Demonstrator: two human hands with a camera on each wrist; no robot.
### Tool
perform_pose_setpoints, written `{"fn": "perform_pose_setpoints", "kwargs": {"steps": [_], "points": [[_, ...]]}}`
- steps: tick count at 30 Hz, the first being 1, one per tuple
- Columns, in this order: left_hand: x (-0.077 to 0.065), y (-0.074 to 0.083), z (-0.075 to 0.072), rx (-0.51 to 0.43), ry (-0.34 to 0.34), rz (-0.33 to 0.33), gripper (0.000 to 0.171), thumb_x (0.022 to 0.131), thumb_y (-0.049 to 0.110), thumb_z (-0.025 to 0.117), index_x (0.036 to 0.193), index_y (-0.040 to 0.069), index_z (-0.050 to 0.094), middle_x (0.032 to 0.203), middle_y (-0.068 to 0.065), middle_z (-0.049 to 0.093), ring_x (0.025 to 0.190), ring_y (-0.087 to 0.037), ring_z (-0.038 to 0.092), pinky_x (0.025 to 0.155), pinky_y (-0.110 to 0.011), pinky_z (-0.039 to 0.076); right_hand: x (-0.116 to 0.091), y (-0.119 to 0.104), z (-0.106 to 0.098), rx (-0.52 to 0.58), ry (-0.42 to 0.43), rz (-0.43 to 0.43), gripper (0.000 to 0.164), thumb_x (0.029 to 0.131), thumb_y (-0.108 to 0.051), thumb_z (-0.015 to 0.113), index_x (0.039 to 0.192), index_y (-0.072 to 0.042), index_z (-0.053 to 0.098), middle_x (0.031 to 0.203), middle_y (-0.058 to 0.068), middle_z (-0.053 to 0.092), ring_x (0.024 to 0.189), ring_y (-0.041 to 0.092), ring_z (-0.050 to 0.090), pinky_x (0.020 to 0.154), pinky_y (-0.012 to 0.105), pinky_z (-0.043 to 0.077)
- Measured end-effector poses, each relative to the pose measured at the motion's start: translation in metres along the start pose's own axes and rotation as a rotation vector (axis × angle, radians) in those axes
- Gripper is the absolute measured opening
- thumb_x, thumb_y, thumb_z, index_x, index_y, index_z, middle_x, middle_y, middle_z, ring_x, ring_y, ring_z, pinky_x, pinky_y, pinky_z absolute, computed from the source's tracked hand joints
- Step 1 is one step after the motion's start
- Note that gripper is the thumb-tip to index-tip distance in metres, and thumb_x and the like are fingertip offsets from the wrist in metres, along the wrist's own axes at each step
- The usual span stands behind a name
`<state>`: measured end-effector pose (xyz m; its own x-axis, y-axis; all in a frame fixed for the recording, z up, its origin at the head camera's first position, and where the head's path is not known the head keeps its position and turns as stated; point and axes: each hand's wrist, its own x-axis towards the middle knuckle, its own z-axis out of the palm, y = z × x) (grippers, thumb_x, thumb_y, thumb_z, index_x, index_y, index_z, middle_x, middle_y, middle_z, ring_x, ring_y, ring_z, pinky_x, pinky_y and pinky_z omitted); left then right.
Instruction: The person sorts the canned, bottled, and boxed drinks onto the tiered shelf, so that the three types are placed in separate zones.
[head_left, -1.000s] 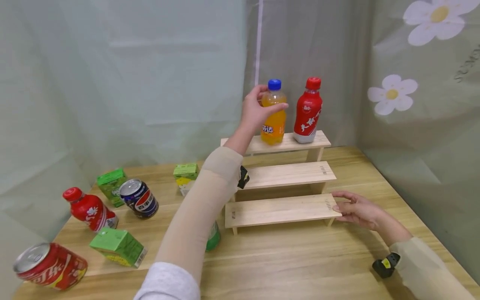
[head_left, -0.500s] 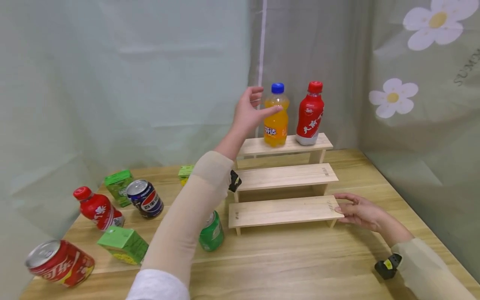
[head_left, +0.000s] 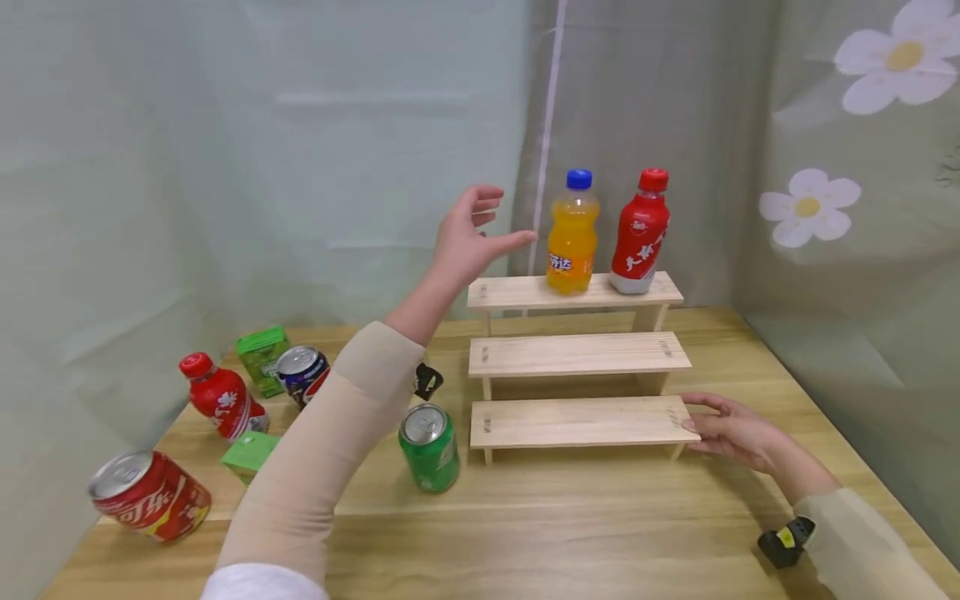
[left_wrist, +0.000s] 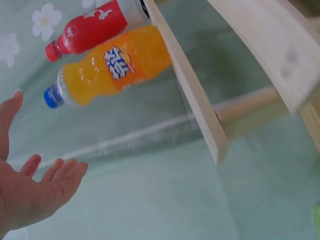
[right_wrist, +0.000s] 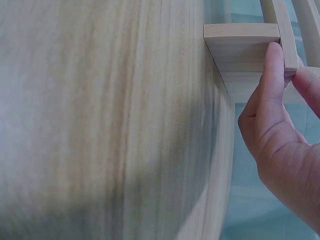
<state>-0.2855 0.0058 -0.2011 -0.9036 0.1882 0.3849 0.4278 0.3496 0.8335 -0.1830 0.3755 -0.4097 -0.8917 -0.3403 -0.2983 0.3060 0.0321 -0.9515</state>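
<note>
Left grip (head_left: 468, 237) moved away from bottle (head_left: 573, 242) — orange drink (left_wrist: 82, 81) inside, capped.

In the head view, the left sleeve (head_left: 315, 467) hides part of a green carton (head_left: 247, 453) and of a blue can (head_left: 300, 371), while a black wrist camera (head_left: 428, 381) shows only partly beside it. Some fingertips of the right hand (head_left: 731, 435) are hidden at the end of the wooden shelf (head_left: 577, 423), whose dark markings are too small to read. The upper flower (head_left: 900, 57) is cut by the right edge. In the left wrist view, the left edge crops the left hand (left_wrist: 32, 195), the top edge trims the red bottle (left_wrist: 95, 27), and a green thing (left_wrist: 317, 217) at the right edge cannot be identified. In the right wrist view, the table (right_wrist: 100, 120) looks blurred.
</note>
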Motion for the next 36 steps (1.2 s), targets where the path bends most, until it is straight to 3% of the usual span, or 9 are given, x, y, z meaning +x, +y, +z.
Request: {"fn": "perform_pose_setpoints", "kwargs": {"steps": [8,17,25,36], "points": [[-0.026,-0.014,-0.034,0.044,0.014,0.045,0.066,0.074,0.022,0.082,0.13,0.011,0.049,0.136,-0.005,0.051,0.125,-0.022,0.049,0.104,-0.035,0.042,-0.002,0.003,-0.001,0.039,-0.01,0.0,0.046,0.095,-0.005,0.055,0.136,-0.007,0.035,0.103,0.002,0.061,0.093,0.014,0.066,0.083,0.03,0.056],[-0.059,-0.033,-0.071,0.116,0.035,0.045,0.065,0.077,0.02,0.08,0.132,0.006,0.047,0.137,-0.009,0.05,0.127,-0.025,0.046,0.108,-0.042,0.037,-0.003,0.006,-0.002,0.055,-0.017,0.007,0.037,0.096,-0.005,0.054,0.129,-0.016,0.043,0.104,0.001,0.061,0.093,0.015,0.065,0.082,0.029,0.056],[-0.094,-0.052,-0.108,0.186,0.11,-0.007,0.067,0.08,0.021,0.077,0.135,0.003,0.043,0.139,-0.012,0.047,0.13,-0.029,0.044,0.108,-0.047,0.037,-0.001,0.003,-0.001,0.055,-0.021,0.0,0.04,0.096,-0.005,0.054,0.133,-0.012,0.039,0.104,0.002,0.061,0.093,0.014,0.065,0.082,0.029,0.056],[-0.119,-0.078,-0.155,0.266,0.268,-0.13,0.07,0.084,0.028,0.073,0.14,0.005,0.038,0.142,-0.013,0.043,0.131,-0.029,0.042,0.106,-0.046,0.038,0.0,0.005,-0.003,0.057,-0.017,0.001,0.045,0.096,-0.005,0.053,0.137,-0.009,0.035,0.104,0.002,0.06,0.093,0.015,0.065,0.082,0.029,0.056]]}}
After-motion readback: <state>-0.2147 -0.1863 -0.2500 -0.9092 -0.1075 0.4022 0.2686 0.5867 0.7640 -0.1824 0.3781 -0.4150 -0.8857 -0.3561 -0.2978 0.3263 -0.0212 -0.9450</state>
